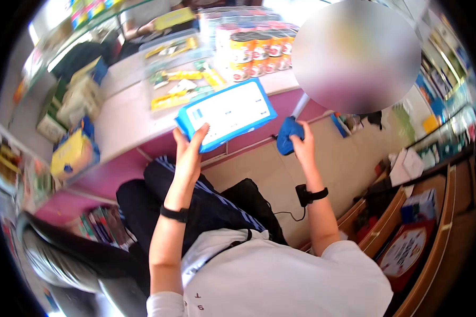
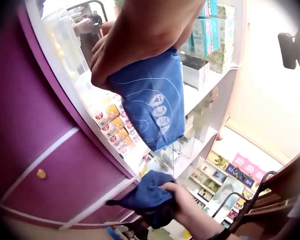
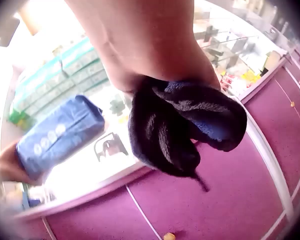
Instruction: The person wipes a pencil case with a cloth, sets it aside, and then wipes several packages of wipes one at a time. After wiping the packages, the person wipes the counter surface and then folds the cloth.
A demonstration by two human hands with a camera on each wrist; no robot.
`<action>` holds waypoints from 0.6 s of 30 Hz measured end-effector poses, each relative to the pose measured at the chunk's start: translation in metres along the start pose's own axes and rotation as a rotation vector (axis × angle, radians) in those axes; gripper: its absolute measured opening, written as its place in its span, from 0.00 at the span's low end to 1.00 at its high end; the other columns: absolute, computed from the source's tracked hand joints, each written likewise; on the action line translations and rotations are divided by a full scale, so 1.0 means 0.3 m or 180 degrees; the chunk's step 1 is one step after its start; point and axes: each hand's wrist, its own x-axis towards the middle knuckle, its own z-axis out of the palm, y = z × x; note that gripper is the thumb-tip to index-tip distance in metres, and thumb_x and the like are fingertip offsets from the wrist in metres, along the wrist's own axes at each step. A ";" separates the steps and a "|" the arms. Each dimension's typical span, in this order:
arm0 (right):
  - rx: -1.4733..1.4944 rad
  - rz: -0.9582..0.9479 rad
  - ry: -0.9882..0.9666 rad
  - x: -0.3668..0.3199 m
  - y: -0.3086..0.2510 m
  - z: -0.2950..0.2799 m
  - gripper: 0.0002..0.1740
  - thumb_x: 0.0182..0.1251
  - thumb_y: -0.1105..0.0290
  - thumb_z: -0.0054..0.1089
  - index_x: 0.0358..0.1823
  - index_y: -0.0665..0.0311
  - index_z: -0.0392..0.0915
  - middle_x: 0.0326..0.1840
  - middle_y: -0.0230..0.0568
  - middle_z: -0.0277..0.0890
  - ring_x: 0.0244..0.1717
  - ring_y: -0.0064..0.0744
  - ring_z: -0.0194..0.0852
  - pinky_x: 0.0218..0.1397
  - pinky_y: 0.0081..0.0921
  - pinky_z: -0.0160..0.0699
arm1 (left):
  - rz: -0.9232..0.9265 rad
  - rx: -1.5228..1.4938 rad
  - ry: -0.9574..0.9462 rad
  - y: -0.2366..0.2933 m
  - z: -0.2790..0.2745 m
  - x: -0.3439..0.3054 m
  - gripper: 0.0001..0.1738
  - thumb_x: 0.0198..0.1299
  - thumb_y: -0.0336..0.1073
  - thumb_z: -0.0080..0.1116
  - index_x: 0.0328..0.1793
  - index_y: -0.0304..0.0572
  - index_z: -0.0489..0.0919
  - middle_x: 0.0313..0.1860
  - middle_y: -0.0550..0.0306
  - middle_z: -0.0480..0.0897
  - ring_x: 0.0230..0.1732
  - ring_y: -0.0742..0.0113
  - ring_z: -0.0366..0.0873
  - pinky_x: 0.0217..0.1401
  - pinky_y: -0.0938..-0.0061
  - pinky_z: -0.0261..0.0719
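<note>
A blue-edged package with a white printed face point(image 1: 230, 112) is gripped at its lower left end by the left hand point(image 1: 189, 150), thumb on the white face. Its blue side point(image 2: 157, 105) with pale round marks shows in the left wrist view. The right hand point(image 1: 305, 148) holds a bunched dark blue cloth point(image 1: 289, 136), thumb on top. In the right wrist view the cloth point(image 3: 165, 130) hangs in folds below the hand, whose fingers are largely hidden. Package and cloth are apart.
Stacked orange and white cans point(image 1: 256, 53) and a clear tray of yellow packets point(image 1: 182, 87) stand on the white counter point(image 1: 122, 124). Yellow and blue packs point(image 1: 75, 156) lie at its left. Wooden-edged shelving point(image 1: 407, 245) is at lower right. Another person's hands are across the counter.
</note>
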 end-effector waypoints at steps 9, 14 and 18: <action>0.1504 -0.0575 -0.0346 0.006 -0.393 0.059 0.32 0.72 0.65 0.68 0.75 0.64 0.71 0.64 0.40 0.78 0.65 0.32 0.76 0.70 0.29 0.73 | 0.0414 0.0919 -0.0224 0.013 0.044 -0.041 0.39 0.71 0.37 0.68 0.81 0.39 0.59 0.70 0.47 0.75 0.71 0.61 0.74 0.74 0.64 0.73; 0.1320 -0.0038 -0.0722 -0.017 -0.244 0.123 0.30 0.73 0.66 0.66 0.73 0.65 0.72 0.59 0.45 0.82 0.61 0.34 0.80 0.67 0.33 0.77 | 0.0304 0.0577 -0.0233 0.080 -0.011 -0.044 0.42 0.68 0.33 0.72 0.81 0.37 0.59 0.69 0.47 0.75 0.71 0.60 0.73 0.77 0.64 0.70; 0.0297 -0.0319 -0.0427 -0.037 -0.054 0.138 0.28 0.68 0.65 0.68 0.67 0.67 0.76 0.50 0.50 0.86 0.49 0.37 0.87 0.55 0.35 0.85 | 0.0752 0.0871 -0.0376 0.140 -0.003 -0.046 0.46 0.65 0.31 0.74 0.83 0.37 0.57 0.72 0.47 0.73 0.72 0.61 0.72 0.76 0.64 0.71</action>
